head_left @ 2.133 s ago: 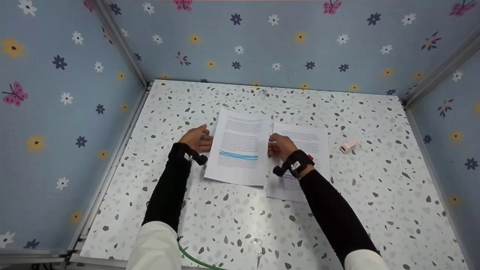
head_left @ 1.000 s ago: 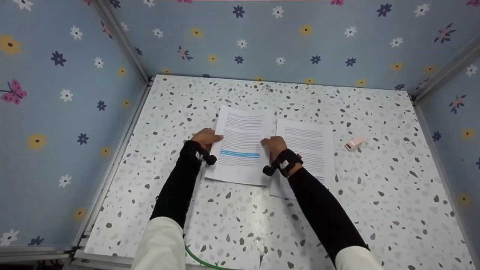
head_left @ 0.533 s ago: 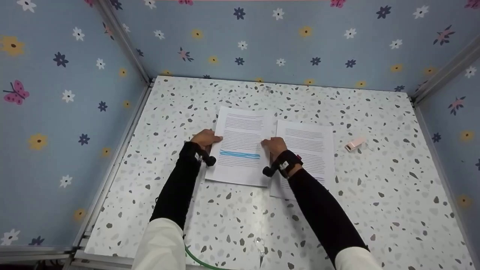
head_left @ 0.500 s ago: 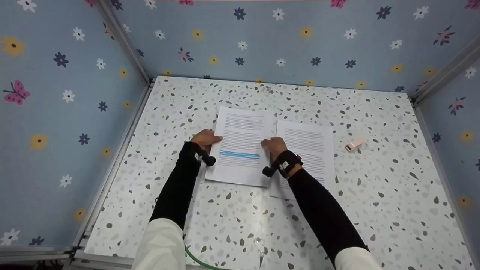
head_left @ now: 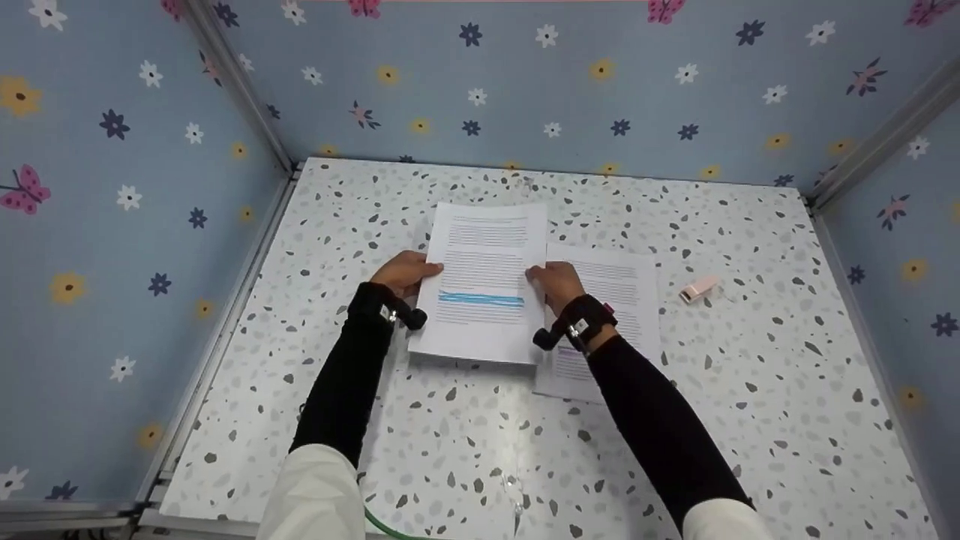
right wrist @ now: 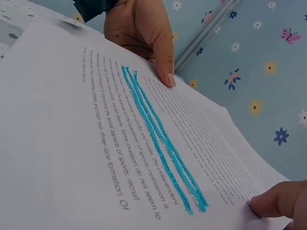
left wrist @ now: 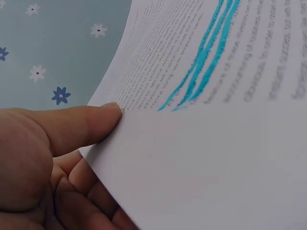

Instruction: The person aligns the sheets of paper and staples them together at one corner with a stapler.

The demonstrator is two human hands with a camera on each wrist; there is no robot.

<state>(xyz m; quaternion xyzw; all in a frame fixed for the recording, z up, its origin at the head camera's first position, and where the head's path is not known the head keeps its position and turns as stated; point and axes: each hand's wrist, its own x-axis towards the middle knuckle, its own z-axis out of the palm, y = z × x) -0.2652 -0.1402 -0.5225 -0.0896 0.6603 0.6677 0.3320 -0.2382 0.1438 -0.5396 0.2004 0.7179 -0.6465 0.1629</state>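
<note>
A white printed paper (head_left: 484, 262), marked with blue highlighter lines, is held up between both hands above the table. My left hand (head_left: 405, 271) pinches its left edge; in the left wrist view the thumb (left wrist: 91, 124) lies on top and the curled fingers (left wrist: 96, 196) are beneath. My right hand (head_left: 559, 283) pinches the right edge, its thumb (right wrist: 276, 200) on the printed side in the right wrist view. The paper bows slightly. Under my right hand and wrist lies a second printed paper (head_left: 615, 292) with a purple mark, partly covered.
A small pale-pink block-shaped thing with a metallic end (head_left: 699, 289) lies to the right. The speckled table (head_left: 450, 450) is enclosed by blue floral panels (head_left: 540, 90) at the back and sides. A green cable (head_left: 382, 521) runs by the front edge.
At first both hands were beside the blue-marked paper; they then took hold of its edges. Now it has risen off the table, with a shadow below its near edge.
</note>
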